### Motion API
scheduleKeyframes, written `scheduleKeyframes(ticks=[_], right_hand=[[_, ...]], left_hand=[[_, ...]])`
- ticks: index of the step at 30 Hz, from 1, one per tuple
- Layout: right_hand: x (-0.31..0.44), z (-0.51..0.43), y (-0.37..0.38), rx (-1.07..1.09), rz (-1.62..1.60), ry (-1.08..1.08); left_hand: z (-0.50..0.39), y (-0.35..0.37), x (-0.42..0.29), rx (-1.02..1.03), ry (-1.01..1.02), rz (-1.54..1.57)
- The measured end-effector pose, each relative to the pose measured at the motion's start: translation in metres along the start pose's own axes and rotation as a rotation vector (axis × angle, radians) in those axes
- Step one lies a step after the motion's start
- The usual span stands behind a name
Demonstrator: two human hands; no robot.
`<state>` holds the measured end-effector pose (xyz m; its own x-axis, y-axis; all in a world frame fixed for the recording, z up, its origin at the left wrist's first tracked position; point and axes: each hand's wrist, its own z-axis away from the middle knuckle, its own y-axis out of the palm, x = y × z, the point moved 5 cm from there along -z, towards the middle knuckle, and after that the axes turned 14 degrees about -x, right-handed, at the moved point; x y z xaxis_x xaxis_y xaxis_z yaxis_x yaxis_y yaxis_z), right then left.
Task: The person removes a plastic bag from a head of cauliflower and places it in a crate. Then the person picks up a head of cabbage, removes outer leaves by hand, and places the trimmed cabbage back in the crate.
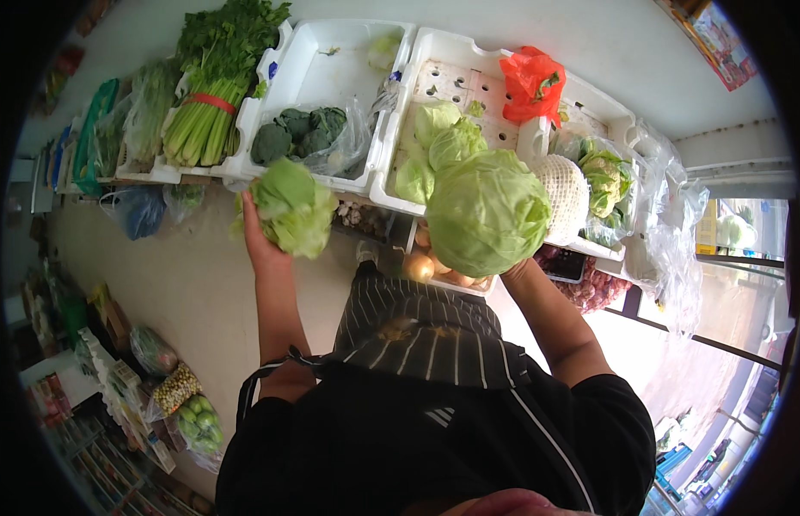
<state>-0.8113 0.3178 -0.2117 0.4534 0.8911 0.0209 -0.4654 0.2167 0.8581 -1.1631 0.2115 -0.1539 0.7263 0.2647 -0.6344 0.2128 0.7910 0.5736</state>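
My left hand (260, 240) holds a small head of lettuce (293, 208) with loose leaves, in front of the crate with broccoli. A large round green cabbage (489, 213) rests on my right hand (517, 269), whose fingers are mostly hidden beneath it. Just behind the cabbage, smaller pale green heads (452, 138) lie in a white foam crate (405, 116). Dark green broccoli (300, 132), partly covered by clear plastic, sits in the white crate to the left. A red plastic bag (534, 85) lies at the divider of the crates on the right.
Celery (206, 126) with a red band stands left of the crates. Cauliflower (601, 184) and a white foam net (561, 197) are at the right, beside hanging clear plastic bags (670, 238). Below are onions (419, 266) and garlic (356, 214). Bagged green produce (198, 422) lies at lower left.
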Motion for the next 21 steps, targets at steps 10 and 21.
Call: scheduleKeyframes(ticks=[10, 21], right_hand=[[0.02, 0.005, 0.07, -0.068, 0.077, -0.476], [0.027, 0.002, 0.092, -0.16, 0.199, -0.601]], left_hand=[[0.128, 0.114, 0.094, 0.645, 1.184, -0.981], [0.097, 0.135, 0.108, 0.562, 1.121, -0.941]])
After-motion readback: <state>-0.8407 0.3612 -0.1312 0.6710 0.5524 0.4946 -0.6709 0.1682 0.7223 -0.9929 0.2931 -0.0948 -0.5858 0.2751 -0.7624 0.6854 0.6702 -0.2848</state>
